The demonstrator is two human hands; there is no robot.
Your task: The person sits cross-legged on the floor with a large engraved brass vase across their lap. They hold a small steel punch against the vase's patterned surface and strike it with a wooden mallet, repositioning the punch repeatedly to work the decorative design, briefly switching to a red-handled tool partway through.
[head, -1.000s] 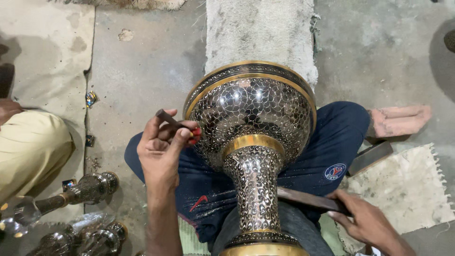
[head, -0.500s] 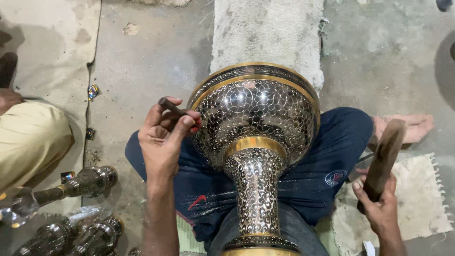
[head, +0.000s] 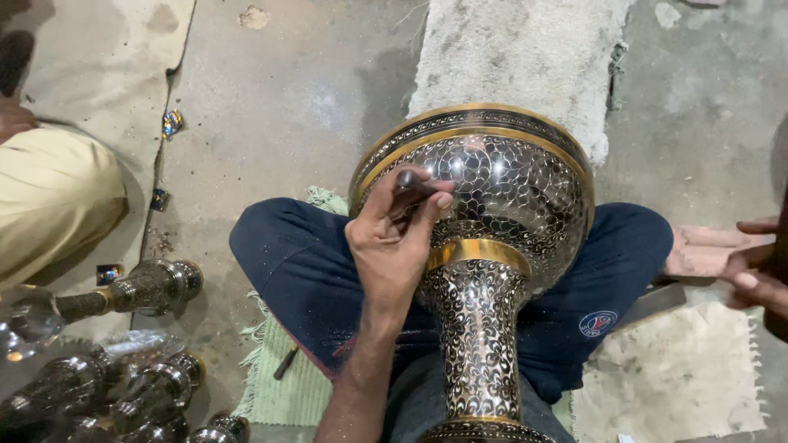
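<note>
A large engraved metal vase point(head: 492, 238), black and silver with gold bands, lies across my lap with its wide bowl pointing away from me. My left hand point(head: 394, 242) pinches a short dark chisel point(head: 410, 182) whose tip rests on the bowl's patterned surface. My right hand point(head: 759, 271) is at the right edge of the view, fingers curled around a dark handle that runs out of the frame. My crossed legs in dark blue trousers point(head: 287, 262) support the vase.
Several smaller engraved metal pieces point(head: 148, 287) lie at the lower left, some in clear wrapping. Another person's knee in yellow cloth point(head: 49, 197) is at the left. A grey mat point(head: 517, 57) lies beyond the vase, a green cloth point(head: 287, 385) under my leg, a bare foot point(head: 706, 250) right.
My left hand has moved the chisel onto the bowl's surface. My right hand with the hammer has risen and swung out to the right edge of the view.
</note>
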